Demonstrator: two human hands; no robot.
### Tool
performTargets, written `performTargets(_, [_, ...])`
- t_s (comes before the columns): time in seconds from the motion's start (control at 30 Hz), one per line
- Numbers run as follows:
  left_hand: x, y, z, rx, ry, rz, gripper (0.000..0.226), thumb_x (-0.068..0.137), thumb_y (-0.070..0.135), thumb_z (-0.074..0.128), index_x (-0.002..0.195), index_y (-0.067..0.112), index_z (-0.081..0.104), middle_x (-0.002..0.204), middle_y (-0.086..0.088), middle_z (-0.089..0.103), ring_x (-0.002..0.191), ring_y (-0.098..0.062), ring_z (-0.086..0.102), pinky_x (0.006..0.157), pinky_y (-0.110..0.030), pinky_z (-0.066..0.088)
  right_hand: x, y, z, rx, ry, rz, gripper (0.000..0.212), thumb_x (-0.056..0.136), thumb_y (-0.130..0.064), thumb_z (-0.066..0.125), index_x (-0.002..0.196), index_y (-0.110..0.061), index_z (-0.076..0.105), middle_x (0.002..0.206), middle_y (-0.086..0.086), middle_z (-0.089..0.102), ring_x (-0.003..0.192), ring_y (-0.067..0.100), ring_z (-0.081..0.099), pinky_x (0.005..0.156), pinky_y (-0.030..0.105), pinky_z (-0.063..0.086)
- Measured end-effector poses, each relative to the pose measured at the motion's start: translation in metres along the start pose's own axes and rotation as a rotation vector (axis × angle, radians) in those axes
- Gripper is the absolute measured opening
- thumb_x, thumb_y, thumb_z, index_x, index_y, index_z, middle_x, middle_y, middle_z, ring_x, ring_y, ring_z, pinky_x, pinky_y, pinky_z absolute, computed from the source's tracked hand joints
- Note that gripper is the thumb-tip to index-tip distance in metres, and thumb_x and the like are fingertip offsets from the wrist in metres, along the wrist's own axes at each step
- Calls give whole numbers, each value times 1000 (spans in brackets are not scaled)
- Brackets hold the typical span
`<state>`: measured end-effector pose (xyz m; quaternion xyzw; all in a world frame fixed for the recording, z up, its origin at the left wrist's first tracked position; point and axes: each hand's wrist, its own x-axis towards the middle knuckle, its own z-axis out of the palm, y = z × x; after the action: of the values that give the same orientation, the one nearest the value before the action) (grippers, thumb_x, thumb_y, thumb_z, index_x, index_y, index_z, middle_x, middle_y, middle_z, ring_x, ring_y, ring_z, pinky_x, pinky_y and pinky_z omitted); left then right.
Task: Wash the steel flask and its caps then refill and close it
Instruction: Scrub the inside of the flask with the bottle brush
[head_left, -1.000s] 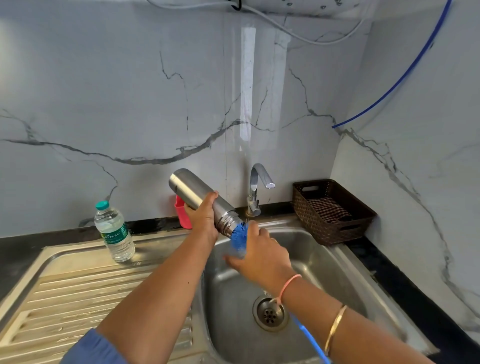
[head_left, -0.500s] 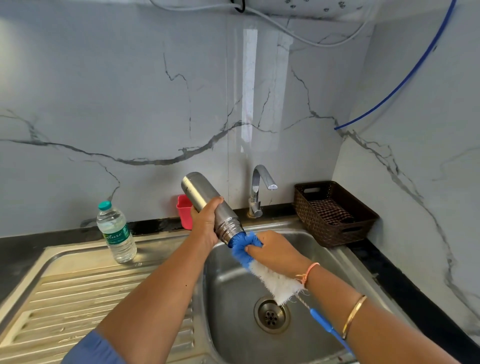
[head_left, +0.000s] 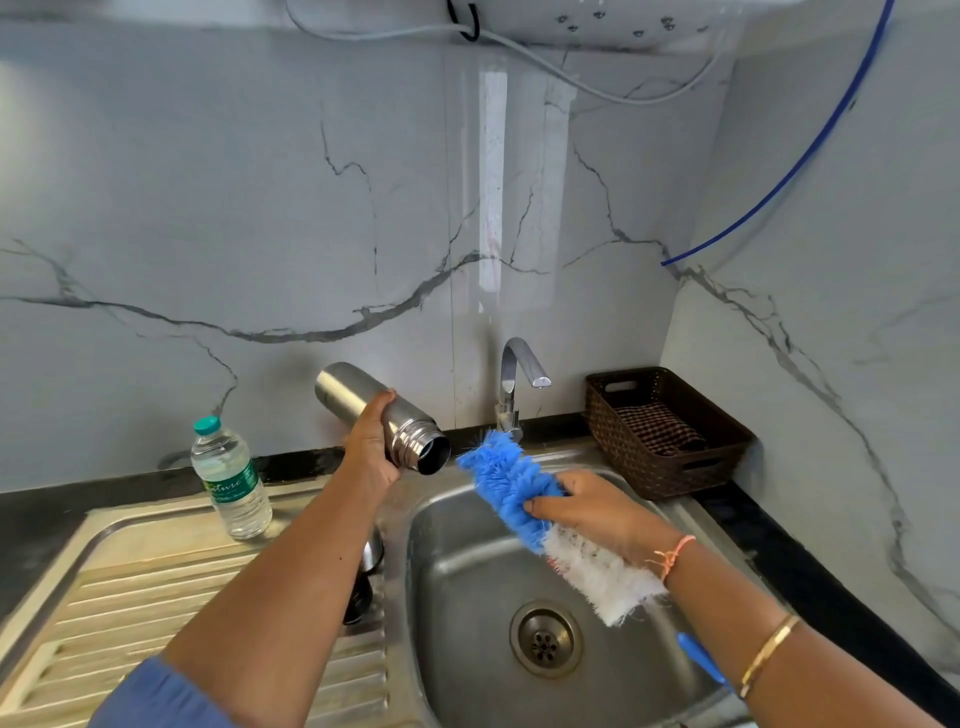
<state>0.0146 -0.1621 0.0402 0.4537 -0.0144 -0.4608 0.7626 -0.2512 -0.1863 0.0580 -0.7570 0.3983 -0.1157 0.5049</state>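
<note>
My left hand (head_left: 370, 447) grips the steel flask (head_left: 363, 402) around its middle and holds it tilted above the sink's left rim, open mouth (head_left: 432, 455) pointing right and slightly down. My right hand (head_left: 597, 512) holds a long bottle brush (head_left: 506, 478) by its bristles, blue at the tip and white further back; the brush is fully outside the flask, its tip a little right of the mouth. The brush's blue handle (head_left: 698, 657) sticks out below my right forearm. Two caps (head_left: 366, 577), one steel and one dark, sit on the drainboard edge, partly hidden by my left forearm.
The steel sink basin (head_left: 467, 561) with its drain (head_left: 545, 639) lies below, the tap (head_left: 514, 379) behind it with no water running. A plastic water bottle (head_left: 231, 480) stands on the drainboard (head_left: 130, 582). A brown wicker basket (head_left: 665, 431) holding cloth sits at the right.
The brush has been drawn out of the flask: one second ago it was deep inside, now its whole bristle length is out. The flask has moved slightly up and left.
</note>
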Motion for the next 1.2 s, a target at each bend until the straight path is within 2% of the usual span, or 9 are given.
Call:
performTargets(0.2, [-27,10,1,49,-179,-93,69,62,25,81,122,10,51,87,-11,67,70,-25,69,60,-38,57,9,3,-4,216,101,136,30,83,-34,71,103,-12,67,87,5,73,75,20,69,68,31,55])
performTargets(0.4, [-53,12,-3,103,-294,-159,37,68,22,71,97,4,57,76,-14,65,70,-26,65,74,-36,57,13,-6,8,285,-139,176,32,84,-6,61,114,-10,54,85,7,63,69,16,61,59,26,51])
performTargets(0.7, [-75,8,-34,217,-238,-189,45,69,22,68,108,2,55,77,-18,64,67,-32,66,69,-55,55,25,-12,23,-58,92,-199,44,86,-26,64,125,-36,46,112,-9,64,101,8,61,94,33,48])
performTargets(0.77, [-81,8,-39,242,-238,-202,42,71,24,65,105,2,55,77,-19,65,71,-33,66,66,-48,57,26,-13,25,-46,102,-221,46,88,-31,63,129,-39,43,114,-11,63,103,8,60,96,33,46])
performTargets(0.87, [-90,8,-46,234,-247,-220,55,64,24,75,108,0,53,79,-21,67,78,-33,63,63,-37,57,29,-13,29,-72,159,-228,45,88,-36,62,128,-41,42,113,-13,63,103,9,60,92,31,46])
performTargets(0.93, [-93,9,-51,247,-287,-199,84,39,20,94,110,0,53,81,-21,68,80,-33,62,63,-38,57,32,-13,32,-115,220,-213,42,86,-35,63,124,-36,44,107,-12,63,97,9,60,83,28,46])
performTargets(1.03, [-97,16,-56,337,-323,-164,110,12,14,98,111,4,51,92,-20,64,87,-33,62,78,-44,55,38,-13,34,-63,233,-149,42,82,-30,66,114,-21,40,100,-5,59,86,8,59,66,23,44])
performTargets(1.1, [-106,23,-56,463,-286,-123,115,18,7,96,120,7,43,103,-21,58,89,-33,62,82,-47,52,45,-11,34,-17,184,-94,49,81,-23,68,113,-17,32,102,0,54,86,8,58,60,19,43])
performTargets(1.2, [-114,34,-56,732,-143,7,95,54,5,87,132,13,34,111,-19,54,84,-31,63,57,-36,56,60,-7,35,-47,121,-24,62,78,-18,71,119,-14,25,111,8,50,96,18,58,69,25,49])
